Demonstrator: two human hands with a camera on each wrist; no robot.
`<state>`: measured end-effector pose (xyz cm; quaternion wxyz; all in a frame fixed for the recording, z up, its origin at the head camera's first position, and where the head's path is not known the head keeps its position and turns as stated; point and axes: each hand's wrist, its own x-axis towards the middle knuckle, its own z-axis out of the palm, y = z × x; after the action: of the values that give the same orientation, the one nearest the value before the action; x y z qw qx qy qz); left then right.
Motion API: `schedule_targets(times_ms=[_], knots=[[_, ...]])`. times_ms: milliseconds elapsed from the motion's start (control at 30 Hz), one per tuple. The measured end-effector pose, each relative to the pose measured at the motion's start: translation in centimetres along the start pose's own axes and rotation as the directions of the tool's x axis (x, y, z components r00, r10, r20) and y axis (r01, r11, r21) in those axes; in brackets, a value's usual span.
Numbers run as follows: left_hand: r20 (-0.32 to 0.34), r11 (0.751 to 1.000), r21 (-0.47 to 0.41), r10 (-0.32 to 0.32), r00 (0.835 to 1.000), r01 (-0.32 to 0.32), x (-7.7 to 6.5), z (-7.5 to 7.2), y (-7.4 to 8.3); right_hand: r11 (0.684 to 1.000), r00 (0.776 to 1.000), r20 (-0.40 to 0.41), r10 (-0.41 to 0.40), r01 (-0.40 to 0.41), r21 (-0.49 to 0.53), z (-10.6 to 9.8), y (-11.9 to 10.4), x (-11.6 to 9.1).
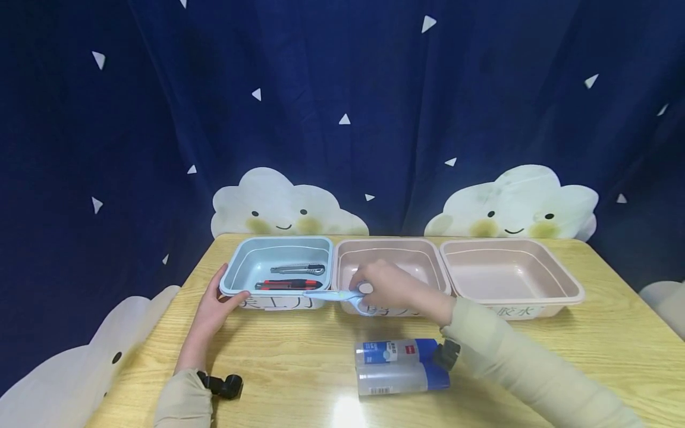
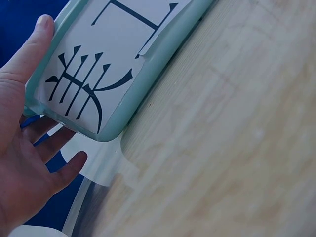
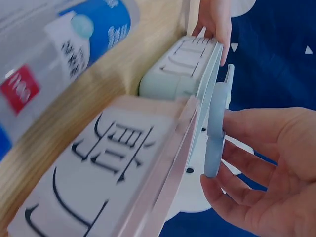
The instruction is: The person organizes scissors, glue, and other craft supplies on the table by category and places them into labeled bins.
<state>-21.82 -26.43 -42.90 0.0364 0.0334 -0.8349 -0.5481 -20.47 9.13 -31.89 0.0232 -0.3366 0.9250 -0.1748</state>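
My right hand [image 1: 386,288] holds a pair of light blue scissors [image 1: 348,295] by the handle loops, above the front rim of the middle pink bin [image 1: 393,242]. The blades point left across the front edge of the blue bin [image 1: 289,241]. In the right wrist view the fingers curl round the scissors [image 3: 216,128]. My left hand [image 1: 216,303] grips the blue bin's near left corner, thumb on the rim; the left wrist view shows the hand [image 2: 29,148] around that corner. Inside the blue bin lie a grey utility knife [image 1: 297,269] and red-and-black utility knives [image 1: 289,285].
A second pink bin [image 1: 514,244] stands at the right of the row. Two clear bottles with blue caps, the labelled bottle [image 1: 393,352] and the plainer bottle [image 1: 393,379], lie in front of the middle bin on the wooden table [image 1: 278,368]. A dark blue curtain [image 1: 342,77] hangs behind.
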Motion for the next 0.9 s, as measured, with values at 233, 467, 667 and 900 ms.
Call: schedule_targets(times_ms=[233,467,667,900], knots=[[0.001,1.000,0.000,0.009,1.000,-0.009,0.0,0.0,-0.1,0.997,0.997,-0.021,0.068,-0.068,-0.027,-0.6,1.9,-0.3],[0.004,1.000,-0.016,0.025,1.000,-0.025,-0.1,0.0,0.0,0.996,0.997,-0.057,0.053,-0.056,-0.065,-1.3,4.0,-0.5],[0.005,0.999,-0.014,0.032,0.999,-0.032,-0.1,0.0,-0.1,0.991,0.996,-0.082,0.036,-0.046,-0.122,-1.6,5.8,-0.5],[0.004,1.000,-0.014,0.026,1.000,-0.026,0.1,0.0,-0.3,0.984,0.994,-0.099,0.036,-0.053,-0.169,-1.3,7.9,-0.4]])
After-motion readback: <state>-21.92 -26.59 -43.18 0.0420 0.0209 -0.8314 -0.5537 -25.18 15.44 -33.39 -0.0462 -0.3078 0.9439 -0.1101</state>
